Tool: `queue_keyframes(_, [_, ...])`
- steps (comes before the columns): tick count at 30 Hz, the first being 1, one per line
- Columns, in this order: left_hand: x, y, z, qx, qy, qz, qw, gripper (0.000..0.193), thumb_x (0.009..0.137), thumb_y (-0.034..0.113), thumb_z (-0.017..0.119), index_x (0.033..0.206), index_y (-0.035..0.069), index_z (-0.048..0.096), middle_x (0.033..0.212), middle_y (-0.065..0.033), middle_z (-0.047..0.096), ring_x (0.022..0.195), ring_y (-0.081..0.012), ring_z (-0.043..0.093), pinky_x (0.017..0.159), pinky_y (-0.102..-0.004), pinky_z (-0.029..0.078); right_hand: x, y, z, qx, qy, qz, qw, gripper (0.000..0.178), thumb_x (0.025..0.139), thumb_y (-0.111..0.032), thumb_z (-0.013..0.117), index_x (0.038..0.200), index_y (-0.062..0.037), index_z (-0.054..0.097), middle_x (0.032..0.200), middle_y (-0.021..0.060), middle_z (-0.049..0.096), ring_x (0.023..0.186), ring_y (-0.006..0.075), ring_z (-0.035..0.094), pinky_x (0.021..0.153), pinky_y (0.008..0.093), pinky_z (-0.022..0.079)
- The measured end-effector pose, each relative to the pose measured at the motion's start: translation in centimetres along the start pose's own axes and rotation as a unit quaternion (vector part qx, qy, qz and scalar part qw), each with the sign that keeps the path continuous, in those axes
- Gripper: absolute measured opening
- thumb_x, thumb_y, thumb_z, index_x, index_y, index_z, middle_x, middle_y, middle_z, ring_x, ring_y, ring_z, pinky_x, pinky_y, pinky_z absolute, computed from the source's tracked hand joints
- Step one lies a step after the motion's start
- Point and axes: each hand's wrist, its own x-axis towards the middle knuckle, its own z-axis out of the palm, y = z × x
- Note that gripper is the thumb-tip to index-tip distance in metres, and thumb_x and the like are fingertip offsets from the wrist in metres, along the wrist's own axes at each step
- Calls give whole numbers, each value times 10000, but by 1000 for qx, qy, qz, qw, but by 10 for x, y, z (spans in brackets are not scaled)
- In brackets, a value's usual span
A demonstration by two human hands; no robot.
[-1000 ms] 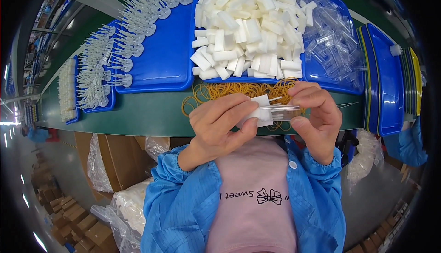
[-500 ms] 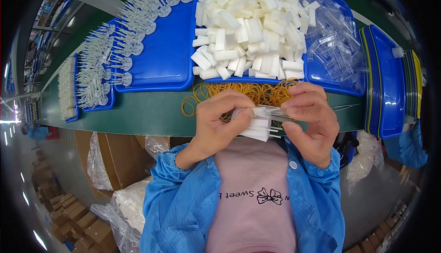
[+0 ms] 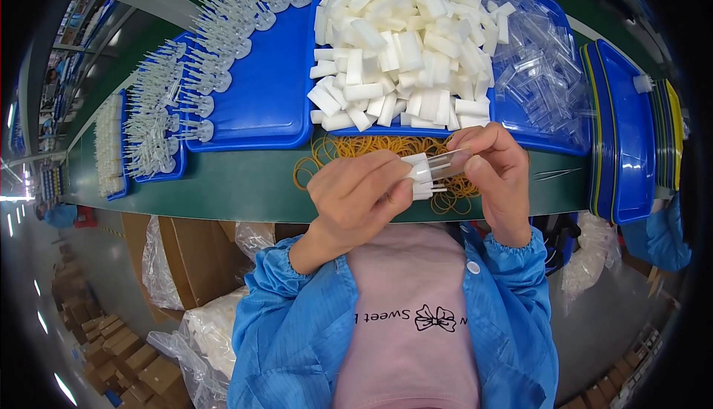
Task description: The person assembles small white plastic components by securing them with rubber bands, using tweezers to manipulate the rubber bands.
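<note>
My left hand [image 3: 356, 197] grips a small bundle of white foam blocks [image 3: 420, 177] between thumb and fingers. My right hand [image 3: 496, 175] pinches a clear plastic tube [image 3: 448, 162] whose end meets the white blocks. Both hands hover over the green table's near edge, just above a heap of yellow rubber bands [image 3: 379, 149]. Behind them a blue tray [image 3: 520, 115] holds a big pile of white foam blocks [image 3: 401, 45] and a pile of clear plastic tubes [image 3: 538, 60].
A second blue tray [image 3: 275, 97] on the left carries rows of white plastic stemmed pieces [image 3: 186, 104]. Stacked blue and yellow trays [image 3: 631, 134] stand on edge at the right. Cardboard boxes and plastic bags [image 3: 186, 275] sit below the green table [image 3: 245, 186].
The hands have kept the white blocks and clear tube together, shifting the bundle slightly; the clear tube now lies more on top of the blocks.
</note>
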Motion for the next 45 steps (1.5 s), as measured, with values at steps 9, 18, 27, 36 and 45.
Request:
queue_keyframes(9, [2,2,0,-115,-31,-108,987,226,669,69,707,879,11,650,853,-96,624,703,-187,611,588,-267,481,-1,-2,0,-50,35,-18,998,123,811,-25,605,918,-16,545,936,73,566,889,115,534,825,257,418])
queue_keyframes(18, [-9,-1,4,-585,-103,-450,667,485,866,207,623,1266,16,427,1160,-54,518,1005,-127,515,883,-280,415,0,-5,-9,-50,62,-79,994,134,797,12,587,921,-14,543,943,70,562,893,110,527,823,255,414])
queue_keyframes(27, [-12,-4,7,-513,-48,-373,771,470,814,56,659,1229,-15,451,1117,-81,550,1023,-166,564,860,-269,473,-6,-19,-19,-322,24,-166,932,138,705,5,661,821,-35,598,850,49,645,951,228,545,849,332,416])
queue_keyframes(36, [-18,-3,1,-518,-36,-322,791,351,777,20,688,1082,-27,522,1090,-89,522,1003,-178,572,870,-296,480,-13,-18,-18,-249,-5,-156,956,168,693,-15,690,839,-50,615,871,63,665,961,228,546,872,363,404])
queue_keyframes(45, [-21,7,5,-505,-30,-295,810,405,743,42,727,1094,-12,532,1058,-77,506,977,-167,569,876,-305,482,-20,-7,-3,-223,-8,-183,957,195,664,-2,713,833,-52,629,867,54,663,959,235,544,855,372,408])
